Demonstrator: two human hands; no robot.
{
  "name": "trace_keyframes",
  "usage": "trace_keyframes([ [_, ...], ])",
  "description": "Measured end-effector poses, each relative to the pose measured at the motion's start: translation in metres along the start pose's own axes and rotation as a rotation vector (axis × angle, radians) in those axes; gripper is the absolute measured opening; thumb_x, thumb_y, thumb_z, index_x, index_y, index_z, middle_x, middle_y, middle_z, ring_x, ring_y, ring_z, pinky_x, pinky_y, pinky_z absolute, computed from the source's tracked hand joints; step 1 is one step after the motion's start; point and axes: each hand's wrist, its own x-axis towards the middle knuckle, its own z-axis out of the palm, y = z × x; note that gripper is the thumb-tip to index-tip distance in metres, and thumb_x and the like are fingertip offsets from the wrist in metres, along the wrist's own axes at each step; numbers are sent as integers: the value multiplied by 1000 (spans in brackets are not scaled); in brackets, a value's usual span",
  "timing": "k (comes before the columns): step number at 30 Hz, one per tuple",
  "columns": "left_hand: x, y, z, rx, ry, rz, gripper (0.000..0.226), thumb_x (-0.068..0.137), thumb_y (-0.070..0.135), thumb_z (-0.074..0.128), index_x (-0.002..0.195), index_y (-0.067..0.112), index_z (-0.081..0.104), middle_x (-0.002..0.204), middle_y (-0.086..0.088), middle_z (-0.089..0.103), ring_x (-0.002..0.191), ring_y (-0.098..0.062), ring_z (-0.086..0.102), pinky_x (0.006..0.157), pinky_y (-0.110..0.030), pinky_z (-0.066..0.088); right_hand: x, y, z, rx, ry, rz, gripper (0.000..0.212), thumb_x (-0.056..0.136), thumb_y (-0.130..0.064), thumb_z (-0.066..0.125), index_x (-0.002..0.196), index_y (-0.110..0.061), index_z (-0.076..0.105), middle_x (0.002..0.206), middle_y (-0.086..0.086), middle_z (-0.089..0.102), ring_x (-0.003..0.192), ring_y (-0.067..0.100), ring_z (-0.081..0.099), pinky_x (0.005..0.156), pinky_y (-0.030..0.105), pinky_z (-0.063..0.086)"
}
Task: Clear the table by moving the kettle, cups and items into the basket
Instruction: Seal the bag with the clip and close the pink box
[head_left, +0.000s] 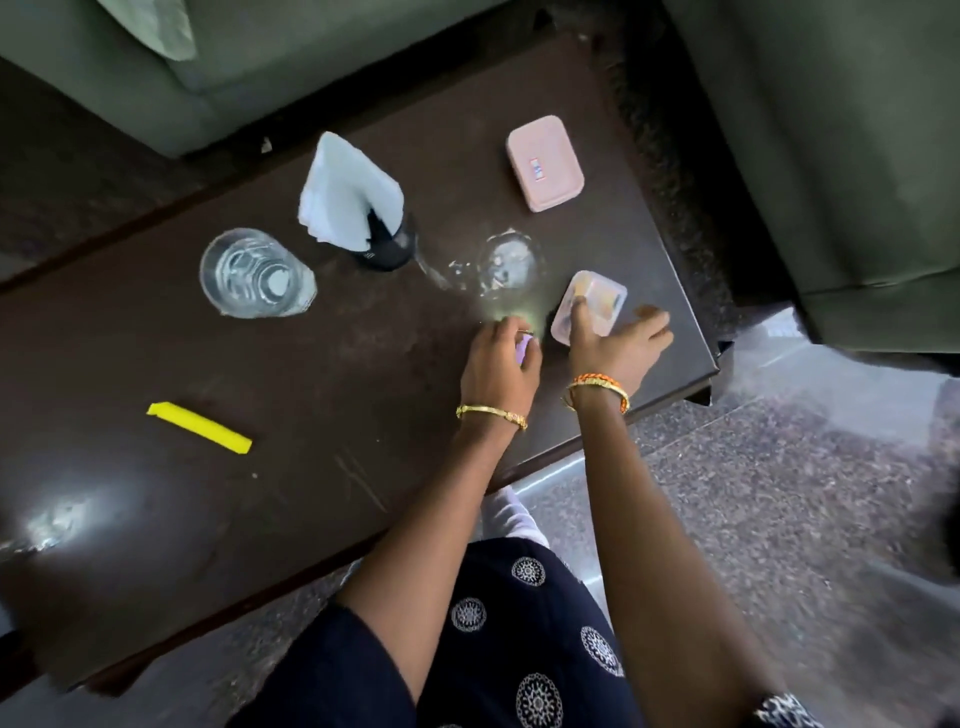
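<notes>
On the dark brown table (270, 395) my left hand (500, 366) curls around a small lilac object (523, 349). My right hand (613, 345) reaches over a small clear lidded box (597, 296), thumb lying on its lid and fingers spread beside it. A pink lidded box (544, 162) lies further back. A stack of clear glasses (254, 274) stands at the left. Beside it a black holder (387, 244) carries white napkins (349, 192). A clear glass dish (508, 262) sits between the holder and the small box. A yellow clip (200, 427) lies near the front left. No basket or kettle is in view.
Grey-green sofas stand behind the table (156, 67) and at the right (841, 156). The table's right end (711, 358) lies just past my right hand, with speckled floor (753, 493) below. My patterned dark clothing (519, 649) fills the bottom.
</notes>
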Motion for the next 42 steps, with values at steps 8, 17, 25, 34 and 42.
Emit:
trace_keyframes([
  [8,132,69,24,137,235,-420,67,75,57,60,121,11,46,130,-11,51,120,-31,49,97,-44,38,32,-6,20,-155,-189,109,72,67,-44,74,119,-10,38,123,16,44,114,40,47,88,45,45],
  [17,171,83,30,-39,115,-460,84,62,47,76,125,10,34,131,-10,43,117,-31,51,93,-41,46,45,-10,-2,323,-285,210,49,75,-32,74,110,-18,42,103,6,57,91,23,57,77,29,48],
  [25,87,32,-34,-489,0,-476,45,70,36,53,104,7,50,105,-10,60,93,-30,60,79,-38,51,24,-28,4,804,-720,588,14,87,-18,39,87,-16,53,85,7,50,77,23,52,63,29,43],
  [34,-43,-103,-133,-1228,67,-801,37,71,16,31,90,-2,57,113,-32,60,97,-48,54,69,-38,45,-82,-40,35,651,-1192,412,28,90,-33,43,102,-12,56,93,6,58,83,20,57,60,27,51],
  [42,-117,-191,-206,-1438,235,-890,47,81,9,14,108,-1,50,117,-22,52,81,-38,62,73,-38,46,-216,-70,88,268,-1614,218,38,71,-14,52,108,-15,54,83,0,67,75,14,64,56,24,53],
])
